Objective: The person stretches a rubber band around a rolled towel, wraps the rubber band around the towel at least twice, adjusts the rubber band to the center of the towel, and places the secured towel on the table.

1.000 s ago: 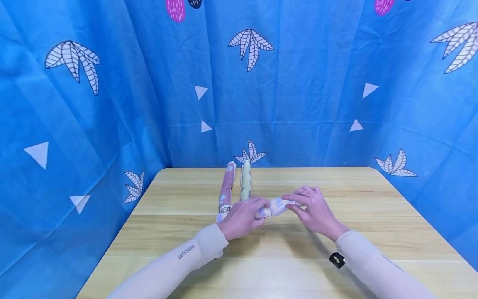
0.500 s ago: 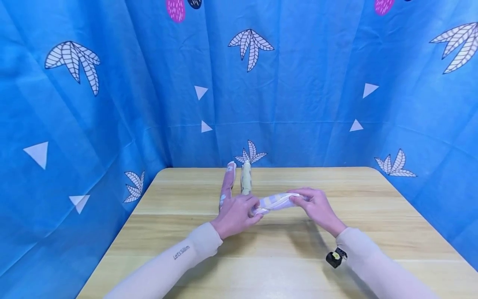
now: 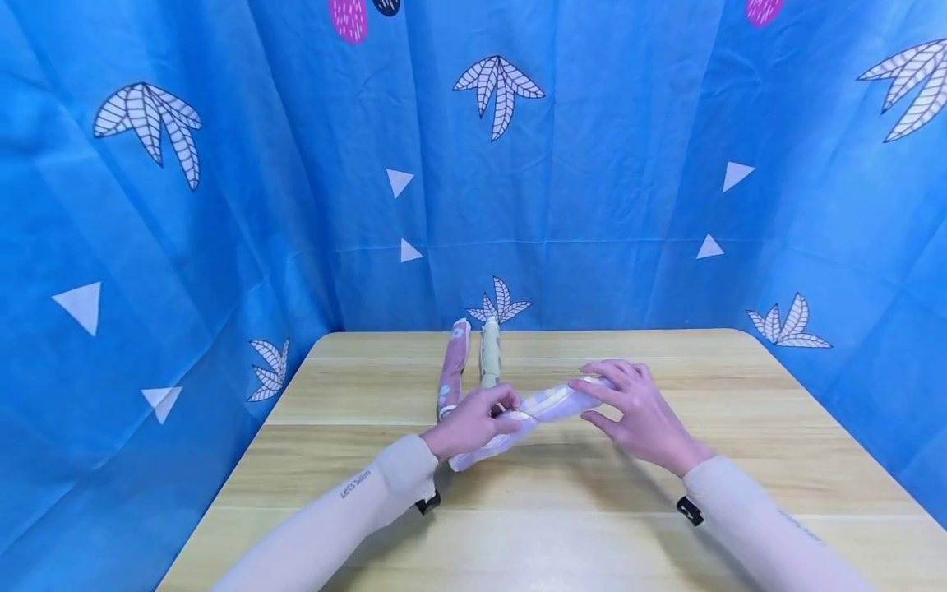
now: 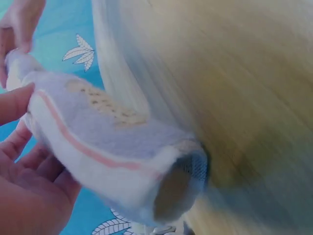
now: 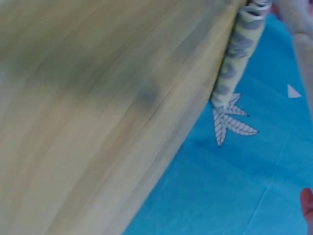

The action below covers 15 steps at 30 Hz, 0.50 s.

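Note:
A lavender towel (image 3: 562,403) with white edging is rolled into a tube and held aslant above the table. My left hand (image 3: 473,421) grips it near its middle, thumb on one side and fingers on the other. In the left wrist view the rolled towel (image 4: 117,142) shows a pink stripe and a hollow near end. My right hand (image 3: 644,415) pinches the far end of the roll, its thumb apart below in the head view. The right wrist view catches only a fingertip (image 5: 306,201) at its right edge.
A dusty-pink rolled towel (image 3: 453,366) and a pale green rolled towel (image 3: 490,353) lie side by side toward the back of the wooden table (image 3: 666,510). A blue patterned curtain (image 3: 614,164) hangs behind and along the sides.
The lavender towel has tilted, its left end swinging toward me past my left hand and its right end rising. My right hand has shifted right and its fingers have spread.

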Tool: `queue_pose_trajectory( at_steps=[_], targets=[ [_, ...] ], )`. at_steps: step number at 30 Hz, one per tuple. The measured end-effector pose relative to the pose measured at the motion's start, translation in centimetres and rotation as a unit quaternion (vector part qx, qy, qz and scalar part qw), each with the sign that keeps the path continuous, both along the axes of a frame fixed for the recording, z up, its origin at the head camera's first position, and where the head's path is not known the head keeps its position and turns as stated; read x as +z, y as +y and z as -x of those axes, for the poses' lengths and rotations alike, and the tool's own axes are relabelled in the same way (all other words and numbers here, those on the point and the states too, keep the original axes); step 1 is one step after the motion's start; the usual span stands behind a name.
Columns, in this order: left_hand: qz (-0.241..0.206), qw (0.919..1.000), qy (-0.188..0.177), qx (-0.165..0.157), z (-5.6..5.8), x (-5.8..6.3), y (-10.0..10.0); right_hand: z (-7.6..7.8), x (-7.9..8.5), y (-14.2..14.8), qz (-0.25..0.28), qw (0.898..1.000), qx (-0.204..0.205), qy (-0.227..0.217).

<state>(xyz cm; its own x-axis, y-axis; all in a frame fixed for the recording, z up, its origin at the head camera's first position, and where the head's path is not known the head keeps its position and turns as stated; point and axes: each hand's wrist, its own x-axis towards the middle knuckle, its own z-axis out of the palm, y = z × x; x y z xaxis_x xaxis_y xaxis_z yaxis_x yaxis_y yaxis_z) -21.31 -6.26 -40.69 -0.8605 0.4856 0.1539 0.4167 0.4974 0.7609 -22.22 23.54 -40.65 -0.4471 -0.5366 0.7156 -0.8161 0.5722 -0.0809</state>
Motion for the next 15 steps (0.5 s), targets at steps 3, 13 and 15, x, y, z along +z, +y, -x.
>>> queue_pose_trajectory(
  at_steps=[3,13,15],
  targets=[
    [-0.013,0.9993,-0.035,-0.005,-0.1,0.1,0.2,0.1,-0.1,0.3,-0.032,0.999,-0.019,0.04],
    [0.122,0.9801,0.156,0.007,-1.4,0.1,1.3,0.1,-0.6,0.0,-0.01,0.998,-0.045,0.042],
    [0.173,0.9587,0.225,0.01,-1.6,0.0,1.5,0.2,-0.5,-0.2,-0.002,0.998,-0.045,0.044]
  ],
)
